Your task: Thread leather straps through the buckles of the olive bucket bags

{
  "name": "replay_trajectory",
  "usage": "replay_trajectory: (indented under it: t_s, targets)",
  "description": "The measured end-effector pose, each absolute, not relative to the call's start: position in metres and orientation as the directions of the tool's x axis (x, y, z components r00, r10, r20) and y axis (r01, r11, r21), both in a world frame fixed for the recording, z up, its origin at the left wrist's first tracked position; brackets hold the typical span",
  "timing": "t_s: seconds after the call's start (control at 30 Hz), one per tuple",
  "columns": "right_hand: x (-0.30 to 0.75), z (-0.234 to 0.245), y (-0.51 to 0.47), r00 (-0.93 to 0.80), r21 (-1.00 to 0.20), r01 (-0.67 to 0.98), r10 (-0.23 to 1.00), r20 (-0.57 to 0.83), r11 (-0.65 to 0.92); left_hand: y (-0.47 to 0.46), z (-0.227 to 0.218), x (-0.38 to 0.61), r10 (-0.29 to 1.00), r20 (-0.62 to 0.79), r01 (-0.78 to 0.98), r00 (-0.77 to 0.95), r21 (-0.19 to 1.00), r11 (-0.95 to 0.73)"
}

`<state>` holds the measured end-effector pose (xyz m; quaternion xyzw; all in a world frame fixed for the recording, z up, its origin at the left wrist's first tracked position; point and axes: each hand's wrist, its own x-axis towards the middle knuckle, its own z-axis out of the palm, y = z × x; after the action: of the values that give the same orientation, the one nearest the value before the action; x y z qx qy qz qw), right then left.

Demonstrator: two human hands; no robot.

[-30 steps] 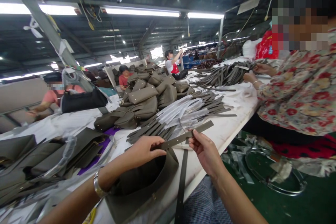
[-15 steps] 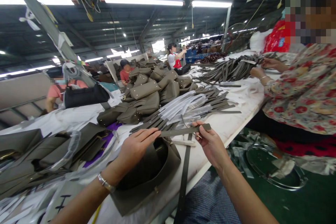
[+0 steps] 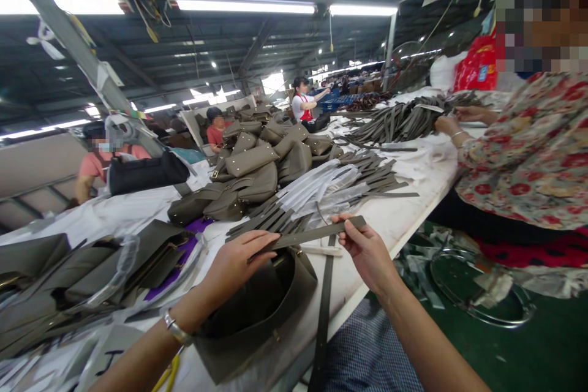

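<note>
A flat olive-brown strap (image 3: 310, 235) is stretched between my two hands above an open handbag. My right hand (image 3: 365, 251) pinches it near its right end, thumb on the near face. The strap's left part lies in the closed fingers of my left hand (image 3: 243, 260), which partly hide it. Below, the handbag (image 3: 261, 318) of the same colour sits on the table with its dark mouth open upward. A second strap (image 3: 325, 300) hangs over the table's near edge, right of the handbag.
Loose straps (image 3: 386, 180), some in clear wrap, lie beyond my hands. Piled handbags (image 3: 250, 161) stand behind, with more bags (image 3: 124, 257) at left. Yellow-handled scissors (image 3: 171, 373) lie at the lower left. A co-worker in a floral top (image 3: 533, 153) handles straps at right.
My left hand has shifted slightly left and down, and the strap's left part now shows more of its face. My right hand keeps its pinch, almost unmoved.
</note>
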<state>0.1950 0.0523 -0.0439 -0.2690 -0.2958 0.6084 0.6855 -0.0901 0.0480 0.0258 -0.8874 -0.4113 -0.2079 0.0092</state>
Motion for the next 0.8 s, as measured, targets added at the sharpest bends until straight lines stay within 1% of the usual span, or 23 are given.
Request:
replay_trajectory:
  t_s: [0.17, 0.23, 0.5, 0.8]
  targets:
    - [0.1952, -0.0430, 0.0507, 0.081, -0.740, -0.656, 0.989, 0.126, 0.148, 0.0479, 0.0243, -0.0945, 0.634, 0.480, 0.706, 0.606, 0.043, -0.707]
    - [0.1957, -0.0430, 0.0500, 0.081, -0.734, -0.660, 0.986, 0.145, 0.162, 0.0468, 0.0245, -0.0963, 0.614, 0.512, 0.708, 0.600, 0.016, -0.706]
    - [0.1949, -0.0456, 0.0479, 0.081, -0.728, -0.663, 0.984, 0.162, 0.174, 0.0394, 0.0286, -0.0944, 0.621, 0.524, 0.703, 0.583, 0.057, -0.709]
    - [0.1943, -0.0513, 0.0497, 0.076, -0.728, -0.665, 0.985, 0.155, 0.166, 0.0400, 0.0262, -0.0951, 0.633, 0.510, 0.714, 0.582, 0.051, -0.698]
